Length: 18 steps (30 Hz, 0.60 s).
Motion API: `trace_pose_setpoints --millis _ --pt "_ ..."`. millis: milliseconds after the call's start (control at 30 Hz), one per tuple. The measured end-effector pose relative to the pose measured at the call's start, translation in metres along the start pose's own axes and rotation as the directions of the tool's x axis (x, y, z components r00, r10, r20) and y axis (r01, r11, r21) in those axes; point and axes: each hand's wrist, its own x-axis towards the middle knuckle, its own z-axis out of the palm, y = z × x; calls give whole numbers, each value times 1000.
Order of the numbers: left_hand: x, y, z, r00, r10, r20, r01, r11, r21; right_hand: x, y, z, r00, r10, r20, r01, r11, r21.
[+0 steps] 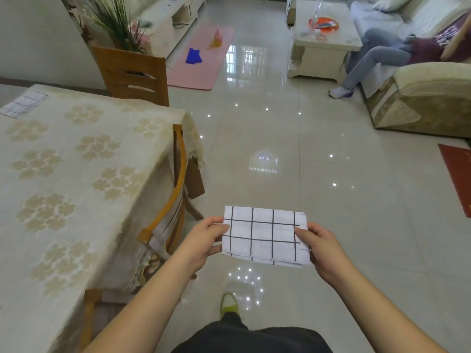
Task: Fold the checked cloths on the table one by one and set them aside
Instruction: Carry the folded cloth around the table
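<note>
Lower centre: left hand [204, 238] and right hand [322, 247] pinch the side edges of a folded checked cloth [265, 235] over the floor. Not yet set aside. Another cloth [23, 104] lies upper left on desk [89, 174], looks folded.

Glossy tiled floor [280, 149], wooden chairs [132, 75], cream sofa [420, 98], pink mat [201, 57].
</note>
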Motion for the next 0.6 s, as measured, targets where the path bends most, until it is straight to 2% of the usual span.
trace_pose_setpoints --millis 300,600 --pt "96 90 -2 999 28 40 -29 1000 7 98 -82 24 999 -42 24 42 999 -4" --pt "216 161 27 999 -6 -32 7 999 37 246 -153 17 995 -44 87 45 999 -11"
